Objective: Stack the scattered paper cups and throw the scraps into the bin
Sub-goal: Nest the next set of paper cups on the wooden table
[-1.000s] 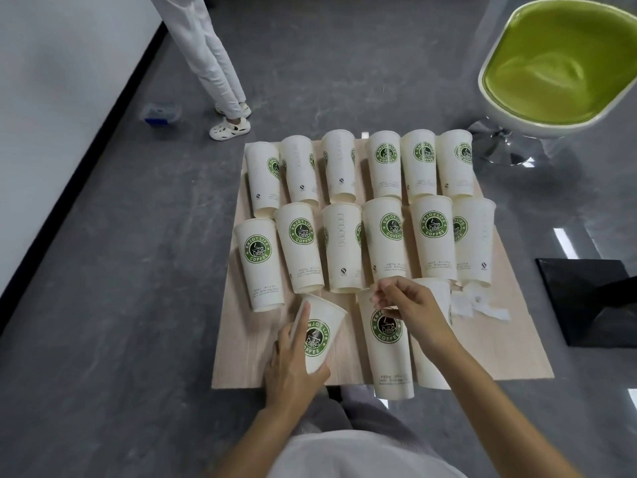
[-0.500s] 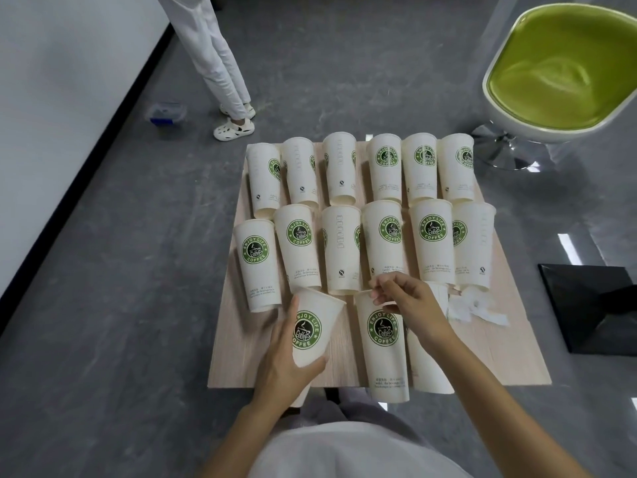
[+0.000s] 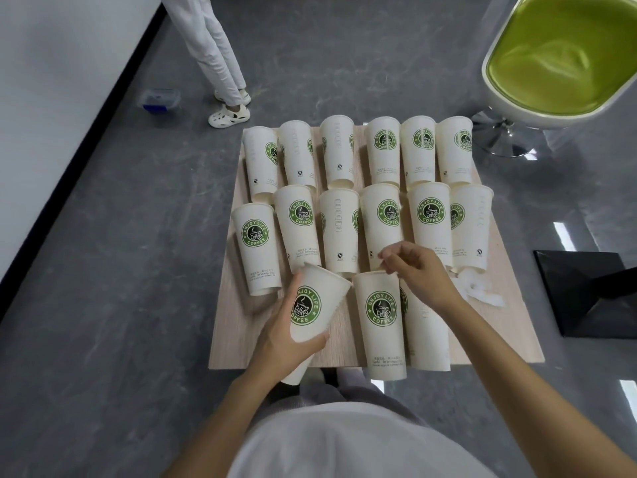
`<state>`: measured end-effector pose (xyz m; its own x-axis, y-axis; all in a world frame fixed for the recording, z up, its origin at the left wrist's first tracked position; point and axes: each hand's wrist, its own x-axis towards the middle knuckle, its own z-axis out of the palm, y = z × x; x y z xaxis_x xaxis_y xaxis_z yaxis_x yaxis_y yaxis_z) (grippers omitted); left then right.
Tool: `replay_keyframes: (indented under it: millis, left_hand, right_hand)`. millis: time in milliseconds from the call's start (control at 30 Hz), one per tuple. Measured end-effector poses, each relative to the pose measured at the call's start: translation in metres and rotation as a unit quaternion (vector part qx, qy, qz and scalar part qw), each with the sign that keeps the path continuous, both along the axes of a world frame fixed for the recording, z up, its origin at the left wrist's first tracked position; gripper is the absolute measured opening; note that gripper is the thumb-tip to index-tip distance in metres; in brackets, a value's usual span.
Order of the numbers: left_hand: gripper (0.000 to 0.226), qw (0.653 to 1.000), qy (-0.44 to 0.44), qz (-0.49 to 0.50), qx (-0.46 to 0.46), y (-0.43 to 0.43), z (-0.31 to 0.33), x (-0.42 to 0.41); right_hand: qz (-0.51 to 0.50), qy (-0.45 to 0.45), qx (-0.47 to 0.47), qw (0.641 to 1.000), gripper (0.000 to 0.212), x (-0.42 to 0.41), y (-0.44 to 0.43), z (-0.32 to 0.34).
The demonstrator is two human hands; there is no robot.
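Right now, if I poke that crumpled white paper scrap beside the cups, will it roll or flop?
Probably flop: the paper scrap looks thin and crumpled, so likely limp and very light. It lies flattish on the wooden table, so it should slide, not roll.

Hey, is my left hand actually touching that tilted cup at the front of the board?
Touching. The head view shows the left hand wrapped round the tilted cup, with the thumb lying up its left side and the fingertips curled round its lower part.

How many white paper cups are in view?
15 white paper cups: six far row, six middle row, three nearest, one in the left hand. Others may be nested.
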<state>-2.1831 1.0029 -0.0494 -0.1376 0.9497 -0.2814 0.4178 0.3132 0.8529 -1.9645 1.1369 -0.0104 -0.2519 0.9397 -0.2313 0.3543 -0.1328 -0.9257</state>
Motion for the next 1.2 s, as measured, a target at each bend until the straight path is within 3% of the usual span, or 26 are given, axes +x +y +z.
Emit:
replay_keyframes:
  millis: [267, 467, 600, 933, 1033, 1200]
  left_hand:
    - [0.113, 0.999, -0.038, 0.006, 0.021, 0.004, 0.006, -0.01]
    - [0.112, 0.996, -0.079, 0.025, 0.017, 0.006, 0.009, -0.014]
    - [0.11, 0.996, -0.083, 0.032, 0.012, 0.003, 0.01, -0.013]
    - [0.11, 0.996, -0.084, 0.038, -0.008, 0.0, 0.011, -0.016]
    - [0.111, 0.996, -0.086, 0.03, -0.006, 0.002, 0.014, -0.02]
    - [0.111, 0.997, -0.074, 0.007, 0.007, 0.009, 0.024, -0.027]
  right_hand:
    - [0.202, -0.174, 0.1, 0.959, 0.013, -0.001, 0.027, -0.006]
    - [0.326, -0.216, 0.062, 0.918, 0.008, -0.012, 0.035, -0.013]
    - [0.343, -0.226, 0.043, 0.911, 0.009, -0.017, 0.035, -0.02]
    - [0.325, -0.175, 0.035, 0.929, 0.016, -0.015, 0.028, -0.021]
    - [0.292, -0.123, 0.012, 0.948, 0.026, -0.01, 0.024, -0.009]
    - [0.191, 0.008, -0.003, 0.982, 0.016, 0.008, 0.022, 0.028]
